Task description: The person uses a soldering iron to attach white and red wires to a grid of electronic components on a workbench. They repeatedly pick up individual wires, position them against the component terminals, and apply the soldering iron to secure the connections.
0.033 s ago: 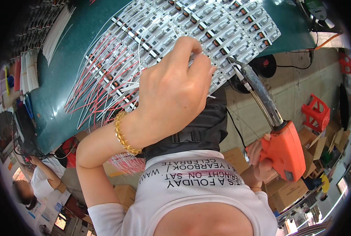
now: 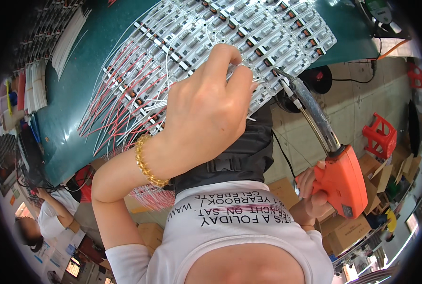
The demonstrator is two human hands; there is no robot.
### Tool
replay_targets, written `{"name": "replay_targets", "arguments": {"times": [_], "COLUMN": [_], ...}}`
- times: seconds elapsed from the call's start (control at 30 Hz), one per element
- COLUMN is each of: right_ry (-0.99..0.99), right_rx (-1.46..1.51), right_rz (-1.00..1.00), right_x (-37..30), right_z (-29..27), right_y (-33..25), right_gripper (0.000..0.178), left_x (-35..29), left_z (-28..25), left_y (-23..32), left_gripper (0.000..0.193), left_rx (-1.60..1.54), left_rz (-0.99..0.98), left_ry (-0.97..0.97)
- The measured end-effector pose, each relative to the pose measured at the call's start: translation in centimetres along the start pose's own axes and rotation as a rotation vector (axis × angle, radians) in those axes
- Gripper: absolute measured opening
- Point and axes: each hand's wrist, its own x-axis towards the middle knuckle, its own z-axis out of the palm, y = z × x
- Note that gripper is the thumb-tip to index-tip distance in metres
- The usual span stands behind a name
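A panel of small circuit boards (image 2: 263,31) with rows of clear and black-orange parts lies at the table's near edge. Over its near side my left hand (image 2: 208,111) is closed, thumb and fingers drawn together, fingertips mostly hidden. A short white wire end (image 2: 252,119) shows just below that hand, but whether the fingers pinch it cannot be seen. My right hand (image 2: 312,191) is wrapped round the grip of an orange soldering gun (image 2: 346,182). The gun's metal tip (image 2: 278,73) reaches the panel's near right edge, to the right of my left fingers. Red and white wires (image 2: 121,104) fan out from the panel's left side.
A green tabletop (image 2: 69,137) carries bundled white wires (image 2: 69,42) and more board strips at the far left. A black round object (image 2: 317,79) sits beyond the gun. Right, on the floor, are a red stool (image 2: 380,136) and cardboard boxes (image 2: 346,232). Another person (image 2: 52,213) works at lower left.
My left hand has shifted very slightly left, and the white wire end below it has dipped a little. The soldering gun stays in nearly the same place.
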Motion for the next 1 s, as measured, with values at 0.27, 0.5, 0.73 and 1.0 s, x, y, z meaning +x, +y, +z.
{"name": "replay_targets", "arguments": {"times": [0.27,0.5,0.73,1.0], "right_ry": [0.001,-0.002,0.075,-0.001], "right_rx": [-0.013,-0.111,-0.441,-0.236], "right_rz": [0.034,0.150,0.136,0.231], "right_x": [-1.3,-2.6,-3.8,-2.8], "right_z": [-1.3,-1.9,-3.1,-2.2], "right_y": [0.3,-0.1,0.7,-0.6], "right_gripper": [0.070,0.067,0.066,0.065], "left_x": [0.0,-0.3,-0.4,-0.6], "left_z": [-1.0,-0.3,-0.3,0.2], "left_y": [0.7,0.8,0.6,0.8], "left_gripper": [0.013,0.013,0.013,0.014], "left_rx": [-0.121,-0.113,-0.104,-0.077], "left_rz": [-0.122,-0.090,-0.066,-0.048], "left_ry": [-0.082,-0.025,-0.004,0.029]}}
